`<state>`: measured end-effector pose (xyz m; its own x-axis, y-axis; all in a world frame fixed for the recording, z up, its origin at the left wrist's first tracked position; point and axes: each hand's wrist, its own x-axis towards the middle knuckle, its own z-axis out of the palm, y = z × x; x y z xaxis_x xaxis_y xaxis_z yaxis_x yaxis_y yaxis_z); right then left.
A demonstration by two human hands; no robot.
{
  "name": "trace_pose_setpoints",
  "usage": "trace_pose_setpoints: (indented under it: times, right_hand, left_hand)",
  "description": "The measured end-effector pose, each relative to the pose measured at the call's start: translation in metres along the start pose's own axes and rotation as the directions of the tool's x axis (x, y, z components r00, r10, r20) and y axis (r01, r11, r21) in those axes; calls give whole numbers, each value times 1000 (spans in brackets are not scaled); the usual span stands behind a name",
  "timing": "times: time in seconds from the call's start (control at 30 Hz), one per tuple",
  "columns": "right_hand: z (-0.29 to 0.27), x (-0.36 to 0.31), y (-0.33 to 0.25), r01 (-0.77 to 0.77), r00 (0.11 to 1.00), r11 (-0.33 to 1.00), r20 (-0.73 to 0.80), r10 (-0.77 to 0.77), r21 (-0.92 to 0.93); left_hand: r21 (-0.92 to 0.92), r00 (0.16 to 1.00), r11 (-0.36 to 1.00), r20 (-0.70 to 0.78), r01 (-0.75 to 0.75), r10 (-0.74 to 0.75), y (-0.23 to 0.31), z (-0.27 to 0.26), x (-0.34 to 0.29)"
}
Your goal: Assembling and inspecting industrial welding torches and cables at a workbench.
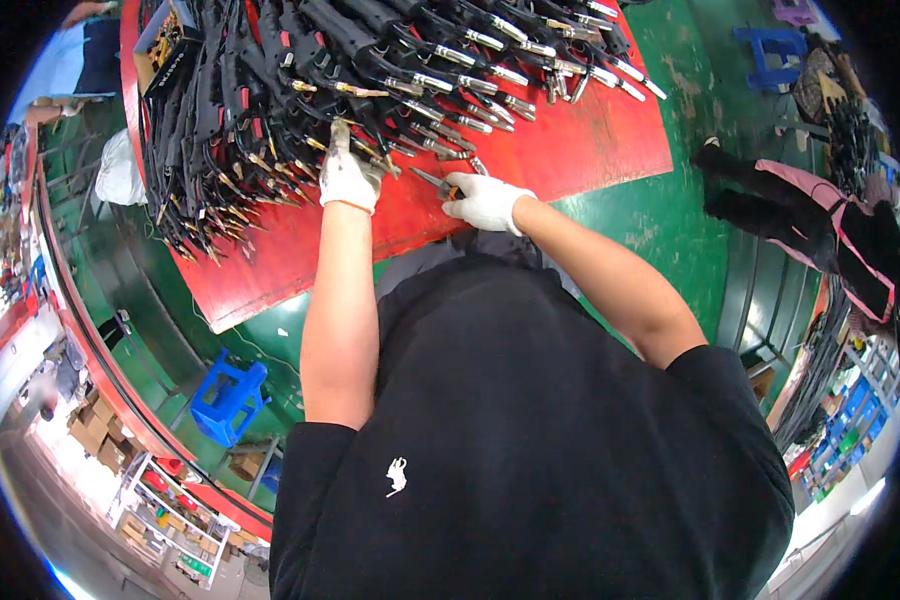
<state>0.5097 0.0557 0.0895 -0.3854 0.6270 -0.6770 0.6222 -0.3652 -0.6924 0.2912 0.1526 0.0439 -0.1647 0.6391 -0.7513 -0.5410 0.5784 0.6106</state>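
Observation:
Many black welding torches [260, 110] lie heaped along the far side of the red table [570, 150]. Those on the right end in silver nozzles [495, 70], while those on the left show bare brass-coloured ends. My left hand [350, 180], in a white glove, is closed at the heap's near edge around the neck of one torch, its brass end [380, 160] poking out to the right. Pliers [432, 182] with orange and black handles are in my gloved right hand [490, 203], their jaws pointing left toward the left hand. The palm side of both hands is hidden.
An open box [170, 50] of small brass parts sits at the table's far left. Blue stools [228, 398] stand on the green floor. To the right, a person in black and pink [820, 215] is beside another bench with dark torches; another person is at far left.

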Motion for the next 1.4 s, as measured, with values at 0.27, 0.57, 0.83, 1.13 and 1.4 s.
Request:
trace_pose_setpoints:
  times: [0.27,0.57,0.83,1.13,1.4]
  right_hand:
    - [-1,-24,-34,43,999,999,-20,-43,-29]
    - [2,-10,-29,90,996,996,-25,-90,-22]
    - [4,3,-26,-75,975,873,220,-38,483]
    - [7,-12,-34,90,994,994,-64,-86,65]
    - [-13,-85,21,75,997,990,-8,-75,121]
  left_hand:
    - [-25,1000,999,-22,20,-21,16,4,-15]
    - [-30,1000,1000,16,-2,2,14,1,-13]
    - [-46,999,999,44,-8,10,13,-6,-6]
    - [-127,979,977,-94,170,-183,20,18,-2]
    - [-51,992,996,-100,70,-75,20,17,31]
